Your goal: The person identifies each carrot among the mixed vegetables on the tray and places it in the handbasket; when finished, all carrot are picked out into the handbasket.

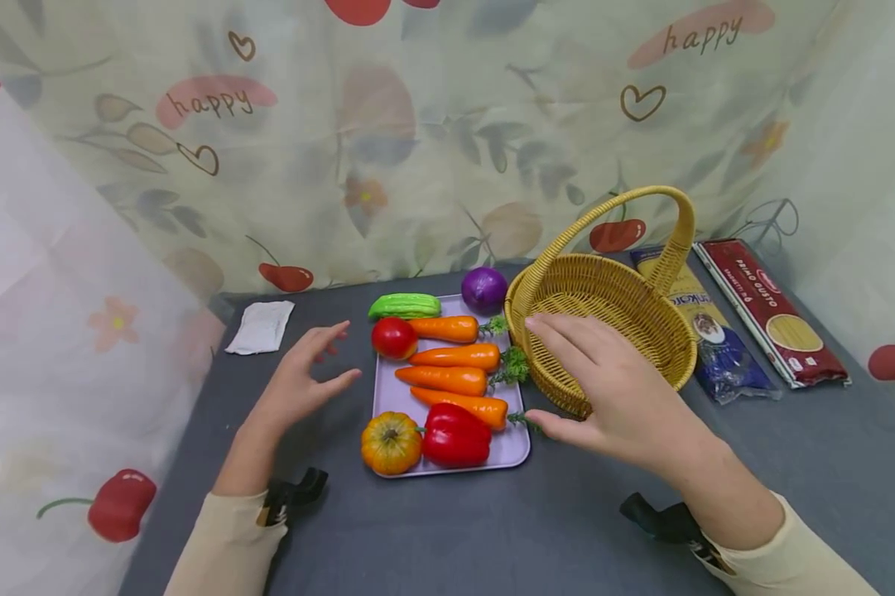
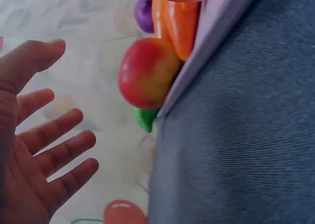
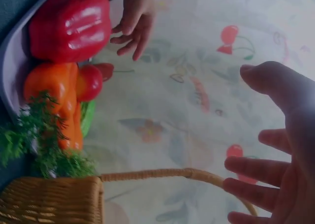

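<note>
My left hand (image 1: 301,385) hovers left of the lavender tray (image 1: 510,451), fingers spread and holding nothing. On the other side, my right hand (image 1: 611,397) is raised between the tray and the wicker basket (image 1: 603,281), overlapping the basket's near rim in the head view; it too holds nothing. Several orange carrots (image 1: 454,358) with green tops lie across the tray. Around them are a red tomato-like fruit (image 1: 394,338), a green ridged vegetable (image 1: 405,305), a purple onion (image 1: 483,290), a small orange pumpkin (image 1: 391,443) and a red bell pepper (image 1: 457,435).
A white folded tissue (image 1: 261,327) lies at the table's back left. Right of the basket are a blue and yellow pasta packet (image 1: 715,331) and a dark red spaghetti packet (image 1: 771,314). A printed curtain (image 1: 432,165) hangs behind the grey table (image 1: 447,538).
</note>
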### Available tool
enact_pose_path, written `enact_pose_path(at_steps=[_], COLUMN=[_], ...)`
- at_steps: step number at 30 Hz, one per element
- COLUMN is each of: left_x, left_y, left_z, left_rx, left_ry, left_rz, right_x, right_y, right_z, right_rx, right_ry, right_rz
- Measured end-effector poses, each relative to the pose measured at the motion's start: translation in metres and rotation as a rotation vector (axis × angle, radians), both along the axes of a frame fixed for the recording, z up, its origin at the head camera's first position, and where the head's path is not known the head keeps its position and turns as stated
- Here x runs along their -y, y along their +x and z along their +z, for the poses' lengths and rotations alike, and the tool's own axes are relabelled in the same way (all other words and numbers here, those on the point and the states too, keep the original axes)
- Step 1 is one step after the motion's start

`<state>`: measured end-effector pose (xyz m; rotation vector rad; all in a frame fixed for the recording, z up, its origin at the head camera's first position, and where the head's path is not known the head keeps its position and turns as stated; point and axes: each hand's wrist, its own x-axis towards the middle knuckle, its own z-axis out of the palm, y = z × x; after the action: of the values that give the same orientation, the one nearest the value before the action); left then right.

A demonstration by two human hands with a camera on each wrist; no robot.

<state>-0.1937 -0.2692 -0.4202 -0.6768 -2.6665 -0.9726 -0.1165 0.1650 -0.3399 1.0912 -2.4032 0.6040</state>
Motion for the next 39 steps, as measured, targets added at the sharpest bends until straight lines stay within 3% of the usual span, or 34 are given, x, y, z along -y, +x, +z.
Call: enact_pose_path(at_steps=[11, 19, 27, 39], left_x=[-0.001, -0.001, -0.002, -0.002], left_y=[-0.009, -0.010, -0.014, -0.014], left_z=[-0.025, -0.043, -0.053, -0.056], left_rx=[0.200, 0.309, 0.303, 0.288], left_ry=[0.000, 0.032, 0.031, 0.009], left_rz=[0.009, 0.015, -0.020, -0.021], right_x=[0.026, 0.043, 0.051, 0.057], right_y=[-0.005, -0.010, -0.013, -0.021], right_z=[-0.027, -0.051, -0.073, -0.101], right_rx=[0.206, 0.291, 0.349, 0.292], right_ry=[0.078, 0.155, 0.203, 0.263], right_rz=[0.017, -0.025, -0.093, -0.189])
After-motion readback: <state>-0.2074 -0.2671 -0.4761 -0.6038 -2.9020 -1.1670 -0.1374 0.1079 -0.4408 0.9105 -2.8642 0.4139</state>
